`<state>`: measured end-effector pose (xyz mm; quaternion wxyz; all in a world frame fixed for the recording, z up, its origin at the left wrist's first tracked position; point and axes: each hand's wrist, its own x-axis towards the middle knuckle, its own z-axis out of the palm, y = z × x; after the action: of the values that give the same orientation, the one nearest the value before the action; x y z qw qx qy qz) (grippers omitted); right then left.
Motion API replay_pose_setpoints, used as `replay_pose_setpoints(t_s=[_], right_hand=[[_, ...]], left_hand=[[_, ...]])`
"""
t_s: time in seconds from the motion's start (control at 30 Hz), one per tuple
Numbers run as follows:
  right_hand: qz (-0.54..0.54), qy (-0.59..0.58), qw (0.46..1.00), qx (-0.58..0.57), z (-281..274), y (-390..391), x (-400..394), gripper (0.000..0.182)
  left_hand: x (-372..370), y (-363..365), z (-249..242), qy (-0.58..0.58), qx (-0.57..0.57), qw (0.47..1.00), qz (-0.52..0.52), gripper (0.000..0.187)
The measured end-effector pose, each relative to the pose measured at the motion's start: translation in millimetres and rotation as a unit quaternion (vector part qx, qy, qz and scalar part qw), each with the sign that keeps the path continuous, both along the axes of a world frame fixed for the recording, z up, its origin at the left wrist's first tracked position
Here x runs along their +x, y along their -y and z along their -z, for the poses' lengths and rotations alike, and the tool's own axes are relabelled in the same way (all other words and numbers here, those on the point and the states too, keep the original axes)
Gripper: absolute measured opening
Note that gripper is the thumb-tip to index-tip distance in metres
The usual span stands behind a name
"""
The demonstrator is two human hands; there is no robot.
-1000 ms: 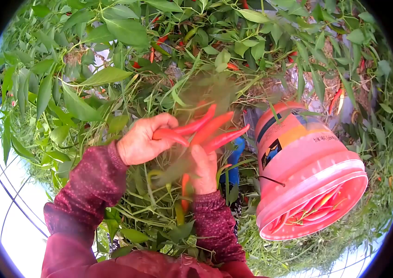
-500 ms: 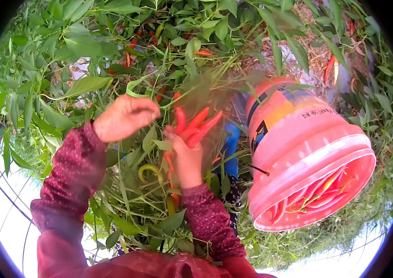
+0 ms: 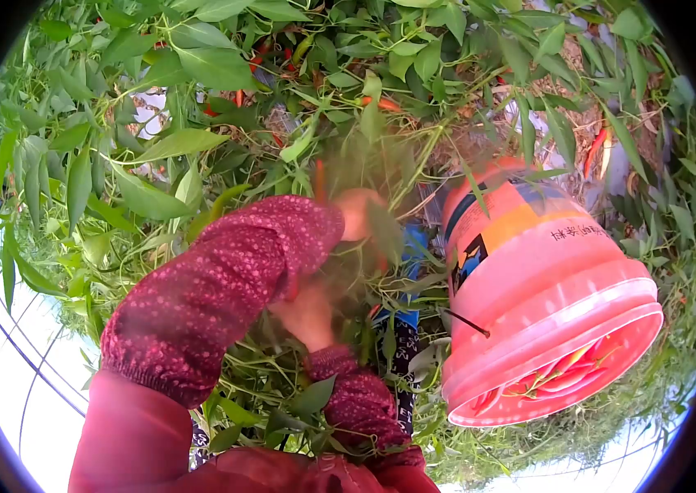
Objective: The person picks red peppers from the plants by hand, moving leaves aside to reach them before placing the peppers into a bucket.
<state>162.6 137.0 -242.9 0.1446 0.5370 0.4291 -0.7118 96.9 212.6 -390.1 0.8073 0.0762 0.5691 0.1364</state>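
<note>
Red chillies lie in the pink bucket at the right, tilted with its mouth toward the viewer. The left hand reaches deep into the chilli plant; blur and leaves hide its fingers, so I cannot tell whether it grips anything. The right hand sits below the maroon sleeve, mostly covered, and its grip is also unclear. To pick well, I judge it best to steady the stem with one hand and snap each ripe pod at its stalk. Half a second ago the right hand clutched a bunch of red chillies in plain sight and the left hovered apart; now the left arm crosses over and the bunch is hidden.
</note>
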Motion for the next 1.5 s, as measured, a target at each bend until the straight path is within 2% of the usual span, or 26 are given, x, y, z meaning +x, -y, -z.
replay_pose_setpoints(t_s=[0.03,0.07,0.1,0.17,0.3,0.37,0.43,0.5,0.6,0.63,0.7,0.73,0.83,0.87,0.9,0.97,1.1,1.17,1.2,1.23,1.3,1.33,1.4,1.43,1.47,1.5], right_hand=[[-0.002,0.001,1.000,0.000,2.7,3.6,0.0,0.040],[0.009,-0.011,1.000,-0.009,6.3,9.1,-0.5,0.040],[0.021,-0.023,0.999,-0.017,7.9,11.2,-1.0,0.041],[0.006,-0.021,1.000,-0.018,9.0,9.3,-3.1,0.043],[0.004,-0.006,0.999,-0.033,6.3,7.9,-2.8,0.045],[-0.001,-0.012,1.000,-0.024,8.4,11.3,-2.5,0.045],[-0.005,-0.017,1.000,-0.015,10.3,17.1,-1.8,0.045],[0.053,-0.043,0.995,0.069,7.5,22.2,-0.5,0.047],[0.106,-0.063,0.992,0.019,-4.6,11.3,3.8,0.048],[0.103,-0.065,0.992,0.018,-3.4,11.2,2.5,0.048],[0.011,-0.029,0.999,0.009,0.9,10.2,-1.7,0.048],[0.010,-0.030,0.999,0.008,0.7,10.8,-2.1,0.048],[-0.035,-0.021,0.999,0.016,1.3,10.2,-1.5,0.047],[-0.027,-0.031,0.996,0.073,1.0,11.3,-1.5,0.040],[-0.018,-0.042,0.991,0.129,0.7,12.2,-1.5,0.033],[-0.024,-0.037,0.992,0.119,0.4,12.5,-2.5,0.035],[-0.044,-0.035,0.993,0.102,-10.4,-1.6,-5.1,0.041],[-0.036,-0.035,0.993,0.108,-16.9,-10.5,-8.1,0.039],[-0.028,-0.036,0.992,0.117,-17.8,-13.1,-8.3,0.037],[-0.026,-0.035,0.992,0.118,-17.2,-13.3,-8.4,0.037],[0.015,-0.020,0.983,0.182,-17.0,-12.7,-9.8,0.036],[0.016,-0.021,0.983,0.182,-16.9,-15.2,-9.4,0.036],[0.157,-0.089,0.971,0.158,-17.2,-24.2,-7.8,0.031],[0.159,-0.093,0.970,0.159,-18.4,-28.4,-8.7,0.031],[0.333,-0.134,0.933,0.012,-19.6,-33.5,-8.9,0.028],[0.488,-0.164,0.846,-0.136,-21.0,-39.1,-6.5,0.025]], left_hand=[[-9.3,-25.7,-29.8,-0.110,0.082,0.970,0.202,0.016],[-17.7,-40.8,-45.6,-0.213,0.160,0.881,0.392,0.016],[-29.7,-34.5,-34.9,-0.233,0.228,0.906,0.268,0.022],[-43.6,-39.3,-37.7,-0.340,0.278,0.822,0.362,0.030],[-35.9,-56.8,-49.0,-0.359,0.287,0.820,0.341,0.035],[-33.0,-75.4,-58.6,-0.305,0.174,0.866,0.354,0.036],[-26.1,-68.0,-9.6,-0.320,0.153,0.867,0.348,0.035],[-21.6,-66.1,23.5,-0.311,0.058,0.839,0.442,0.034],[-15.8,-58.4,43.5,-0.339,0.103,0.834,0.423,0.035],[-20.8,-63.3,21.7,-0.342,0.100,0.834,0.422,0.035],[-29.6,-75.9,-34.6,-0.298,0.063,0.908,0.288,0.035],[-31.4,-86.3,-62.7,-0.320,0.060,0.891,0.315,0.035],[-45.6,-64.6,-48.3,-0.310,0.078,0.903,0.286,0.038],[-47.9,-50.7,-34.4,-0.321,0.150,0.898,0.262,0.035],[-47.7,-45.4,-31.7,-0.321,0.150,0.898,0.261,0.035],[-46.2,-38.7,-31.3,-0.349,0.224,0.889,0.194,0.025],[-57.5,-37.9,-41.2,-0.314,0.273,0.904,0.103,0.016],[-65.1,-47.0,-52.1,-0.346,0.411,0.823,0.183,0.011],[-66.1,-62.6,-76.1,-0.257,0.198,0.946,-0.006,0.010],[-69.3,-66.5,-77.1,-0.222,0.141,0.958,-0.114,0.012],[-89.2,-80.2,-104.6,-0.155,0.088,0.970,-0.167,0.016],[-98.4,-78.8,-111.4,-0.141,0.110,0.969,-0.173,0.018],[-117.6,-74.5,-129.1,-0.147,0.121,0.971,-0.146,0.022],[-125.5,-69.5,-133.1,-0.151,0.128,0.970,-0.142,0.023],[-129.8,-65.0,-141.8,-0.164,0.148,0.966,-0.135,0.023],[-129.8,-58.5,-152.2,-0.175,0.167,0.962,-0.126,0.022]])
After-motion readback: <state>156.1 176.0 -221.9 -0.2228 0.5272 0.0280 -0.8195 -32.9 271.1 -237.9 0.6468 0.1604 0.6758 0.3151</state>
